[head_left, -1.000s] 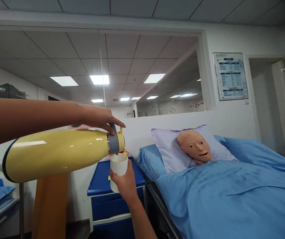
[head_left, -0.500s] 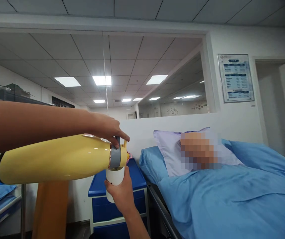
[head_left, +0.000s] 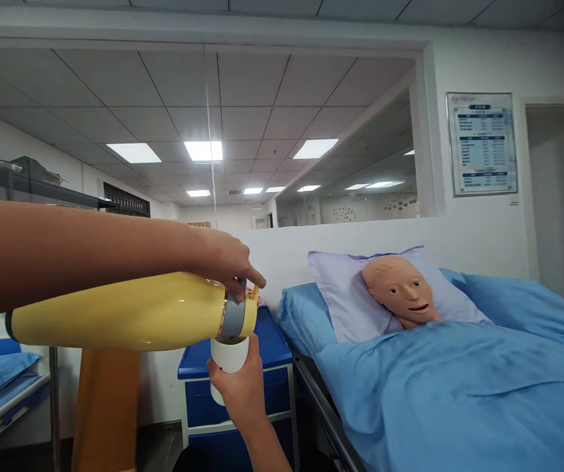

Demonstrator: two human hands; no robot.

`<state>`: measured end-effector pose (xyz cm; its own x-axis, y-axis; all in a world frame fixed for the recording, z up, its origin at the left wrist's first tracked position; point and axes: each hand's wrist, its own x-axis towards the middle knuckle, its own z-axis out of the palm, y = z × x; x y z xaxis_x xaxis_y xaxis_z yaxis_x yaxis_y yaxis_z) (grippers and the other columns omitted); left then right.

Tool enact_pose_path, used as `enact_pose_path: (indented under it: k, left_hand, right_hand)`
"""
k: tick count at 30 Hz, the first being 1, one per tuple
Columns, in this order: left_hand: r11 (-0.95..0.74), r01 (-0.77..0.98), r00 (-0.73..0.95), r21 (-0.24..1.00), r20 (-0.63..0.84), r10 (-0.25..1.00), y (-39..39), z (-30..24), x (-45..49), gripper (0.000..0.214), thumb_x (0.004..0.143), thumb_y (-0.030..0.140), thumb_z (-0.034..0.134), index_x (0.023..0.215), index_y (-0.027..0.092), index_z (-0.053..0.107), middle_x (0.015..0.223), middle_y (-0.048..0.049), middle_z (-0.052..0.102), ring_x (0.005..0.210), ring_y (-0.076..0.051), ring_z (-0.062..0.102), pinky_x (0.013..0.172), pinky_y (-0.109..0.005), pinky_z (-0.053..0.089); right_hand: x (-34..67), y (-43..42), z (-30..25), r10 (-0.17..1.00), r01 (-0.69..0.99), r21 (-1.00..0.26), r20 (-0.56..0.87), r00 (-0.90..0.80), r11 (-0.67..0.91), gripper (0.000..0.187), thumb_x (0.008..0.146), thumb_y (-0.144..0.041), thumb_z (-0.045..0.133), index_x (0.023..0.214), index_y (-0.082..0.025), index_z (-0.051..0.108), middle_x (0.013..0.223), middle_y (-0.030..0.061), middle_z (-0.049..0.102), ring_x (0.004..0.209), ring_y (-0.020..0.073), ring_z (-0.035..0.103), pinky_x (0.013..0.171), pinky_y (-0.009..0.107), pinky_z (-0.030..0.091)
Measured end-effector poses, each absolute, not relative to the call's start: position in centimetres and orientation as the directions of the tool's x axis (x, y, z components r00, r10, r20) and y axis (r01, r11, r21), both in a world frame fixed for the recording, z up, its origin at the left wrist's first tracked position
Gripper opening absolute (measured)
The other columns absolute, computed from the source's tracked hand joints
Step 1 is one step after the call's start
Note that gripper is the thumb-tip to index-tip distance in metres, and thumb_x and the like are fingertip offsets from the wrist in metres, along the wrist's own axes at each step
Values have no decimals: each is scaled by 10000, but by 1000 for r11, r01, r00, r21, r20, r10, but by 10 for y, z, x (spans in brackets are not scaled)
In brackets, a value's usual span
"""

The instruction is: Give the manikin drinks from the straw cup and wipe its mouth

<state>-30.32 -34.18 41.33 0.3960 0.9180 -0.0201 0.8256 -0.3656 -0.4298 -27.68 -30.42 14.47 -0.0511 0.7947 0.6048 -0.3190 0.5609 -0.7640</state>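
Observation:
My left hand [head_left: 227, 265] reaches in from the left and is wrapped on the grey handle at the neck of a big yellow thermos flask [head_left: 119, 318]. One finger stretches toward the small yellow lever on its top. The flask lies almost level, its dark base to the left and its mouth at the right. Just below the mouth, a white cup [head_left: 230, 356] stands upright in my right hand [head_left: 243, 387], with the thumb on its left side and fingers on its right. Whether liquid is running is hidden by the flask's mouth.
A blue bedside cabinet [head_left: 267, 337] stands behind the cup, a small pink item on top. To the right, a manikin head [head_left: 400, 292] rests on a pale pillow [head_left: 334, 295] under a blue quilt [head_left: 439, 387]. A bed rail [head_left: 324, 410] runs beside it. Another bed [head_left: 1, 380] is at left.
The flask and both hands have shifted slightly right in the view, and the flask's base sits a little higher. The view has turned slightly. Both holds are unchanged.

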Motion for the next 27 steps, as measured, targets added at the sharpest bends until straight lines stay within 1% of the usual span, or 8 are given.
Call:
enact_pose_path:
  k: [3,6,9,13,16,19,22,27]
  left_hand:
    - [-391,782,401,-486,-87,912,-339,407,-304,475,761,389,730,1229,370,657,721,-56,692,788,-278,592,764,-370,349]
    - [-385,782,392,-491,-95,915,-337,402,-306,471,768,417,714,1231,352,657,748,-69,697,786,-272,588,755,-366,360]
    - [-410,766,415,-496,-106,904,-335,397,-308,462,777,399,714,1232,346,658,737,-66,698,749,-252,582,739,-350,364]
    - [-448,679,449,-582,-154,880,-334,393,-309,460,827,389,669,1283,387,610,737,-50,707,674,-212,565,672,-316,349]
    - [-480,617,490,-623,-173,854,-335,393,-312,444,854,388,639,1296,389,595,764,-42,722,643,-192,555,626,-296,331]
    - [-495,594,515,-634,-173,839,-337,393,-314,415,866,387,626,1280,382,604,753,-35,718,632,-180,551,608,-286,318]
    - [-488,604,523,-630,-149,839,-339,392,-316,409,847,390,650,1255,384,621,722,-25,706,623,-178,547,609,-286,320]
    - [-489,538,504,-686,-202,839,-343,392,-315,455,884,418,599,1336,403,551,767,-46,713,634,-193,540,573,-296,282]
  right_hand:
    - [-278,-304,138,804,-322,-773,592,-53,547,455,617,-238,723,1011,-221,495,821,-13,663,682,174,605,627,299,503]
    - [-279,-303,132,819,-305,-792,571,-63,529,469,608,-239,723,1017,-223,494,823,-9,668,691,183,617,627,300,502]
    - [-279,-302,127,830,-278,-807,555,-55,521,481,612,-260,727,1033,-222,498,837,0,675,703,190,623,634,304,503]
    - [-277,-302,124,840,-270,-816,541,-46,511,493,606,-269,731,1043,-222,509,841,1,681,714,199,637,612,297,506]
    - [-276,-303,124,845,-271,-820,534,-41,505,490,605,-264,728,1043,-227,511,830,-10,676,695,197,640,603,297,505]
    - [-275,-304,125,849,-284,-822,526,-49,493,489,612,-276,734,1044,-229,509,808,-18,674,678,196,644,615,304,507]
    - [-275,-306,125,851,-297,-821,523,-47,488,496,609,-288,744,1043,-232,513,825,-14,682,694,199,650,621,304,508]
    - [-275,-310,128,848,-293,-821,527,-60,490,473,612,-288,740,1029,-231,523,826,-18,681,706,194,644,629,303,507]
